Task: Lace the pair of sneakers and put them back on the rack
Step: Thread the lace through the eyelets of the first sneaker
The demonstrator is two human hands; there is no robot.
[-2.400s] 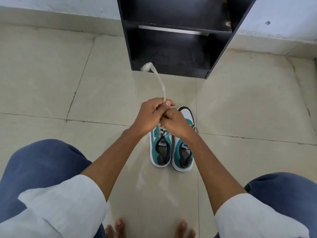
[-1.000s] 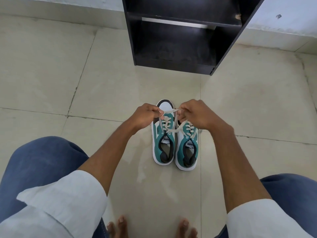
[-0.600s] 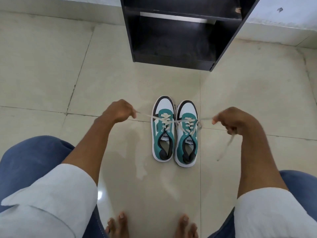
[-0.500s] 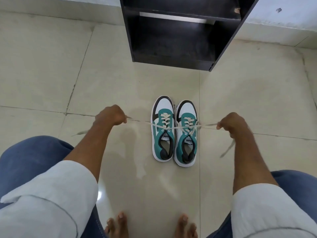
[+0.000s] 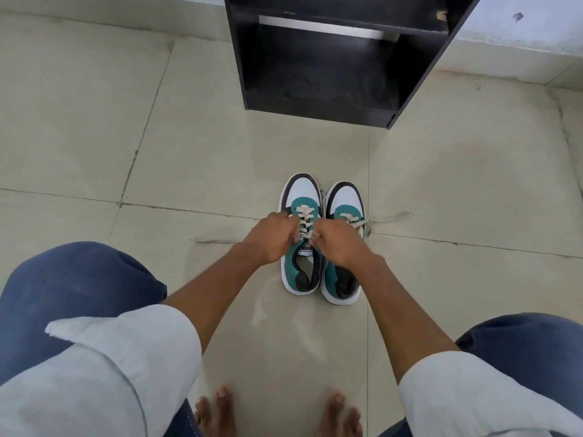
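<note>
Two teal, white and black sneakers stand side by side on the floor, toes pointing at the rack: the left sneaker (image 5: 302, 192) and the right sneaker (image 5: 346, 197). A cream lace (image 5: 304, 219) crosses the left sneaker's eyelets. My left hand (image 5: 270, 238) and my right hand (image 5: 338, 245) meet over that sneaker's tongue, fingers pinched on the lace at its top eyelets. One loose lace end (image 5: 209, 240) trails on the floor to the left, the other lace end (image 5: 392, 217) to the right. My right hand hides part of the right sneaker's laces.
The black shoe rack (image 5: 315, 99) stands open just beyond the sneakers, against a pale wall (image 5: 520, 33). The floor is beige tile (image 5: 189, 152). My knees in blue jeans frame the bottom corners, and my bare toes (image 5: 217, 411) sit at the bottom edge.
My hands were spread wide apart, pulling the lace taut sideways. They have come back together over the left sneaker's tongue, and the lace ends now lie slack on the floor.
</note>
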